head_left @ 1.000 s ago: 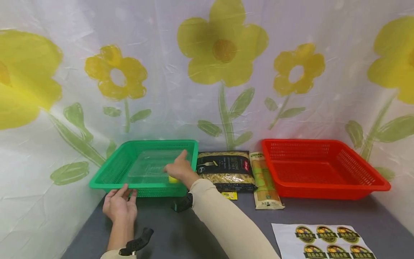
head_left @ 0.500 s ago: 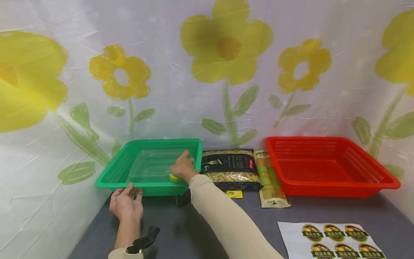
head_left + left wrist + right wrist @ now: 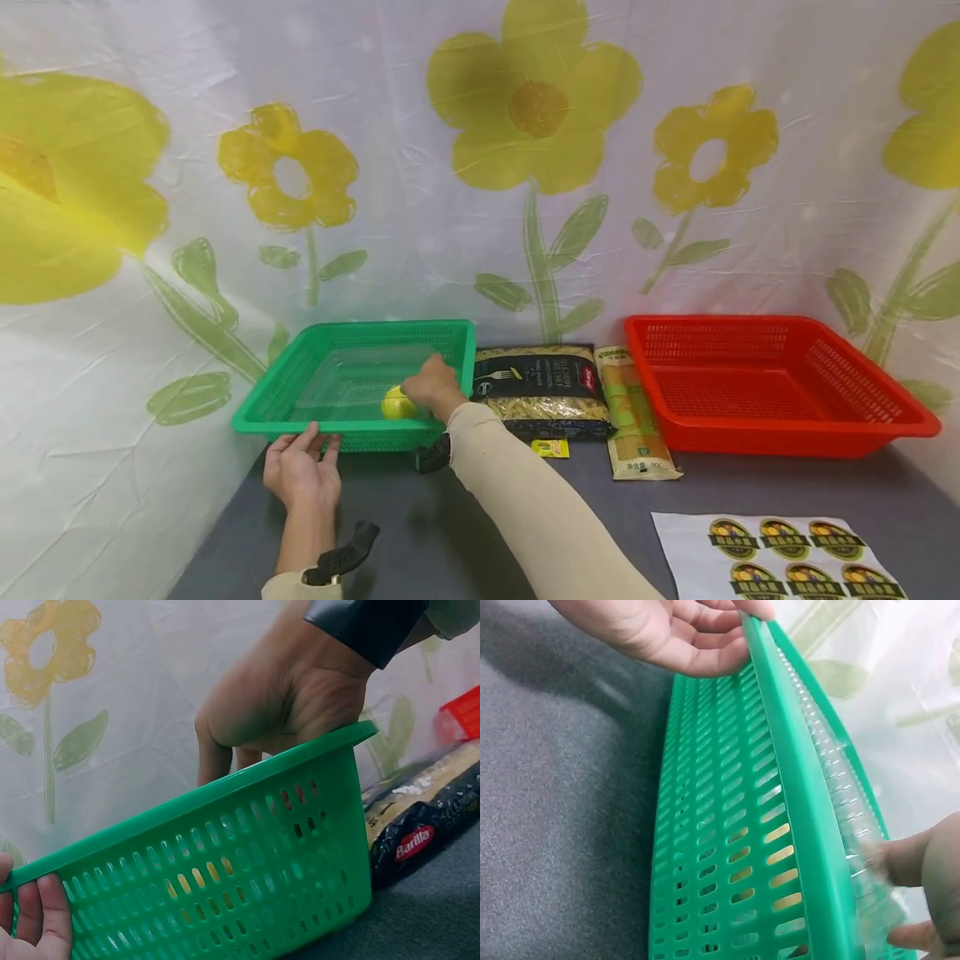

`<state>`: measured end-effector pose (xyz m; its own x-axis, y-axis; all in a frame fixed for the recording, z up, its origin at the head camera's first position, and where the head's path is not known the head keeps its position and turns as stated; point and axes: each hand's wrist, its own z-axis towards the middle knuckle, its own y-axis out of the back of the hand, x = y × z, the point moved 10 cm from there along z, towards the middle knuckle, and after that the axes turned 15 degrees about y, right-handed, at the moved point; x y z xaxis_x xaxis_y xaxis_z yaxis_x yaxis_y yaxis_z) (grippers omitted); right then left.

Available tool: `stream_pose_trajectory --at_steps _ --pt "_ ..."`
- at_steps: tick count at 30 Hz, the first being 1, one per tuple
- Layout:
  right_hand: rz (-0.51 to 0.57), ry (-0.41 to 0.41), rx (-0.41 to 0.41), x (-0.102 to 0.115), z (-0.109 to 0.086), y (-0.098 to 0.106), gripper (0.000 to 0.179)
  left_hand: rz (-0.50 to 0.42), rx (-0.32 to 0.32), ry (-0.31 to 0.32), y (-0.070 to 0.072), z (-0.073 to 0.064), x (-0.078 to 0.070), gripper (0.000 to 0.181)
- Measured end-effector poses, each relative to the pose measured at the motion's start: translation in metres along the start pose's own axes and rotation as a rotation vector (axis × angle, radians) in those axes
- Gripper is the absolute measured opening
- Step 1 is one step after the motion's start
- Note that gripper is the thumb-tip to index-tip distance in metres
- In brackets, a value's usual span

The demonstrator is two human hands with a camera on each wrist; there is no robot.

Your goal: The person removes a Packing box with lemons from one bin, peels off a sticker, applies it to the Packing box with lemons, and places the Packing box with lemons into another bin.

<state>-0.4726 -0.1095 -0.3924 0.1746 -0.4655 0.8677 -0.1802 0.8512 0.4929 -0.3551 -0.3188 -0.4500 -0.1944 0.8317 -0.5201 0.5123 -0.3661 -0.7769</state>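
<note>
The left hand [image 3: 302, 471] holds the front rim of the green plastic basket [image 3: 352, 427], thumb on top and fingers curled under. Inside the basket lies a clear plastic container [image 3: 341, 383]. Over the basket's right end, the right hand [image 3: 435, 387] reaches down and pinches the container's near right part; the right wrist view shows finger and thumb about the clear plastic [image 3: 855, 817]. Beside this hand sits a round yellow thing [image 3: 397, 404], also showing through the basket's slots. Some right fingertips are hidden behind the basket wall.
Right of the green basket lie a bag of pasta [image 3: 540, 392], a small yellow packet [image 3: 551, 448] and a long tan packet [image 3: 641, 425]. A red basket [image 3: 780, 446] stands at the right. In front lies a sticker sheet [image 3: 686, 554]. A flowered curtain hangs behind.
The right hand has shifted slightly right and down, uncovering more of the yellow thing. The left hand keeps its hold on the rim. The whole head view has drifted a little.
</note>
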Motion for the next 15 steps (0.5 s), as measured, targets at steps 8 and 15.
stream_pose_trajectory --at_steps 8,15 --pt "0.187 0.058 -0.102 0.003 -0.001 0.008 0.067 0.004 -0.015 -0.019 0.001 0.001 0.000 0.025" --pt "0.260 0.074 -0.151 0.004 -0.005 0.016 0.068 0.011 -0.014 -0.008 0.000 0.004 0.002 0.026"
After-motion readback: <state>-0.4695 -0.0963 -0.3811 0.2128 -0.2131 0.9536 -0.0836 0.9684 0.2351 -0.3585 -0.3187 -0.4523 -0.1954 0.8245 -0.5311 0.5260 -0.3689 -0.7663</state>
